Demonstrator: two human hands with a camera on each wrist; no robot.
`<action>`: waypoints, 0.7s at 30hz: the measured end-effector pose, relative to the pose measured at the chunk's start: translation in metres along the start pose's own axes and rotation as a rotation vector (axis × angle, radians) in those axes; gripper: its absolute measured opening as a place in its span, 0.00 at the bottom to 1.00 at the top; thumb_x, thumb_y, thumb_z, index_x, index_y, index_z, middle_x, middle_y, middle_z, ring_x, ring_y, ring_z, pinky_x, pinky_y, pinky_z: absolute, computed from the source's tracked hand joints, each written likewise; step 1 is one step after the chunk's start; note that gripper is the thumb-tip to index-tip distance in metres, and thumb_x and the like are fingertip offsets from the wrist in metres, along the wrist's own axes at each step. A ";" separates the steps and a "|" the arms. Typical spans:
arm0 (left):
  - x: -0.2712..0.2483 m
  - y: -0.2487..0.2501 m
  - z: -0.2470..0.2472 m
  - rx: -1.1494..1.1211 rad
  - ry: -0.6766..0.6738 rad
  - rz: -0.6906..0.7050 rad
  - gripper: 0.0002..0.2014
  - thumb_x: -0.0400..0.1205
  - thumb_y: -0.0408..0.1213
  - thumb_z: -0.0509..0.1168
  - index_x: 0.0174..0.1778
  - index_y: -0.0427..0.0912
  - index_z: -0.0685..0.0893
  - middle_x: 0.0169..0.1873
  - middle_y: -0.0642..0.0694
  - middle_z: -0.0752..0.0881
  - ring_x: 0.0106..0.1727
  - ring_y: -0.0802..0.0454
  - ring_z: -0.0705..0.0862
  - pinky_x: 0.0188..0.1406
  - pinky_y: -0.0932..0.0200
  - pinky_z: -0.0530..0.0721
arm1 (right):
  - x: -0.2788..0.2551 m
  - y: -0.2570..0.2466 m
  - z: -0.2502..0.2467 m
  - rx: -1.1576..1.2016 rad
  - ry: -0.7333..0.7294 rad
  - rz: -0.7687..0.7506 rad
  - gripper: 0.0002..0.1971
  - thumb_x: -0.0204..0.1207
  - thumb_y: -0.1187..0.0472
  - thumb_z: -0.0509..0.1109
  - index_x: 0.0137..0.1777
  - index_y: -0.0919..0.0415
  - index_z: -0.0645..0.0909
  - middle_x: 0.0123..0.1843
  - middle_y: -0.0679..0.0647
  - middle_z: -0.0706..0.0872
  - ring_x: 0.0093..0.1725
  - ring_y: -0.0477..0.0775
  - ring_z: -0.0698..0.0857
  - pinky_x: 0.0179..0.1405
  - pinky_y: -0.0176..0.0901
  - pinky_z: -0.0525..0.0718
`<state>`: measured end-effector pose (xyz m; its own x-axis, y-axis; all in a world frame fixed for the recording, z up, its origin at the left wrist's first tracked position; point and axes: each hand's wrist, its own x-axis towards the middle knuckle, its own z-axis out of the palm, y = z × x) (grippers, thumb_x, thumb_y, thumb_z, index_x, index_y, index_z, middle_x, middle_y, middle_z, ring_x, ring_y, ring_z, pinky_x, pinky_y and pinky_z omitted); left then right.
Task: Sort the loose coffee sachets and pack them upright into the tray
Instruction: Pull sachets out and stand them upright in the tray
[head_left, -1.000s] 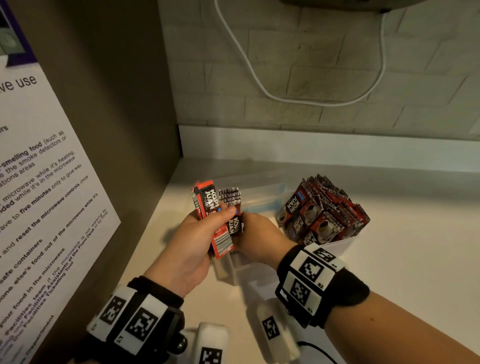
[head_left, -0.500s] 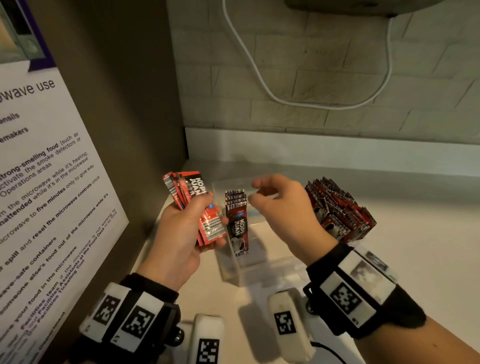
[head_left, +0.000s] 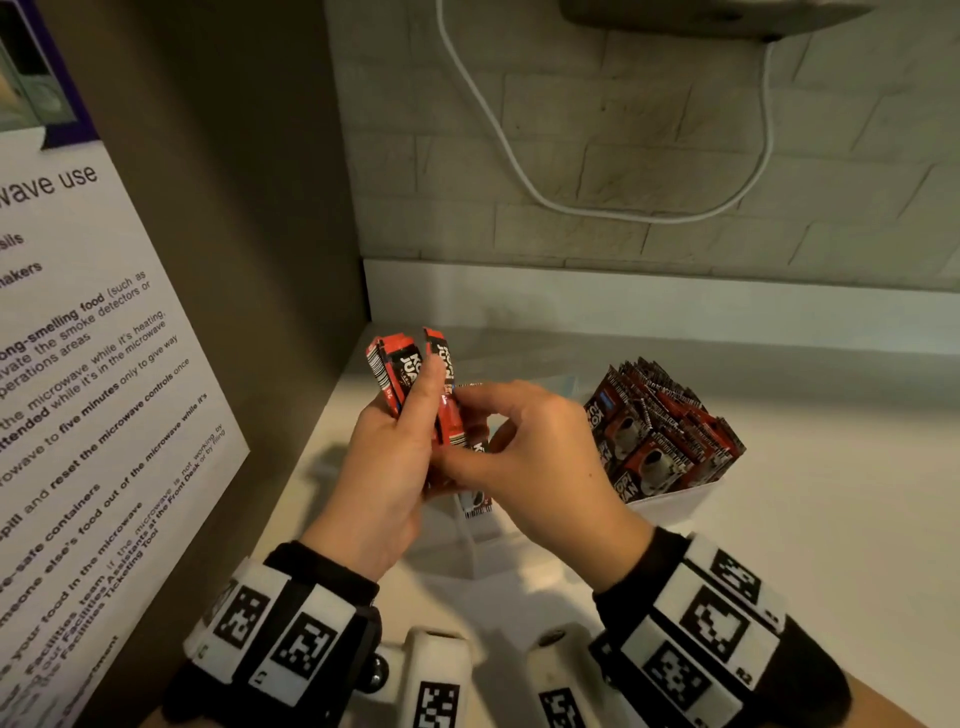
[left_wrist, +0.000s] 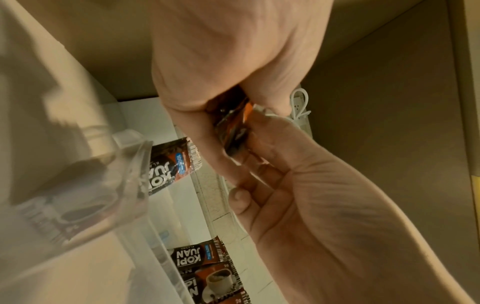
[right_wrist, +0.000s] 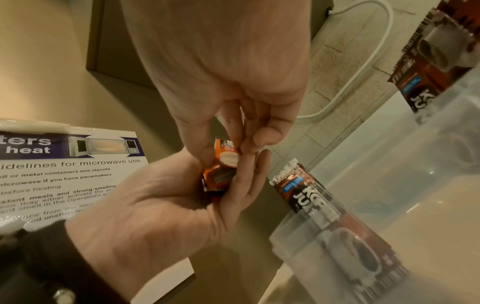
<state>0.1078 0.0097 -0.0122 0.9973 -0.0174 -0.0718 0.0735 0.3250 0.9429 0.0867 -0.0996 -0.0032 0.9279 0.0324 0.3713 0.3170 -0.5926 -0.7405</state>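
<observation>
Small bundle of red-and-black coffee sachets held upright above the counter's left corner, gripped in left hand with thumb laid across the front and fingers curled round the back. Right hand brought against the bundle's lower end, thumb and fingertips pinched on one sachet there; exact sachet taken not distinguishable, edges bunched together in both wrist views. Directly beneath the hands, clear plastic tray on the white counter, one single sachet standing in its near-left compartment, leaning slightly, barcode end down. Further right in the same tray, packed block of sachets standing on end, tilted toward the right, tops fanned. Whether block touches the tray's far wall: cannot tell. Left of the hands, vertical brown panel carrying a printed microwave notice. Behind, stone-tile wall with a white cable looping down from a dark unit overhead.
</observation>
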 end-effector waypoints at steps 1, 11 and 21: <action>0.000 0.000 -0.001 0.003 -0.020 0.000 0.20 0.69 0.58 0.67 0.43 0.43 0.85 0.38 0.40 0.91 0.37 0.46 0.91 0.28 0.51 0.86 | 0.001 0.000 0.000 0.040 -0.005 0.024 0.12 0.67 0.60 0.78 0.51 0.54 0.89 0.42 0.52 0.89 0.33 0.43 0.83 0.39 0.42 0.85; 0.007 -0.002 -0.017 -0.013 0.133 0.051 0.06 0.79 0.33 0.71 0.41 0.46 0.81 0.33 0.47 0.88 0.34 0.52 0.88 0.24 0.54 0.87 | 0.014 0.026 -0.019 0.354 -0.090 0.402 0.10 0.71 0.78 0.71 0.36 0.63 0.79 0.29 0.54 0.83 0.24 0.43 0.80 0.24 0.32 0.77; 0.006 -0.019 -0.029 0.034 0.142 -0.106 0.08 0.81 0.31 0.69 0.41 0.47 0.79 0.46 0.45 0.86 0.53 0.48 0.85 0.50 0.50 0.81 | 0.021 0.050 -0.001 -0.021 -0.392 0.550 0.03 0.68 0.76 0.72 0.38 0.69 0.84 0.33 0.65 0.87 0.30 0.58 0.87 0.28 0.42 0.83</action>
<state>0.1124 0.0306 -0.0399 0.9730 0.0847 -0.2145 0.1809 0.2966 0.9377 0.1217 -0.1299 -0.0321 0.9569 0.0083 -0.2902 -0.2223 -0.6219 -0.7509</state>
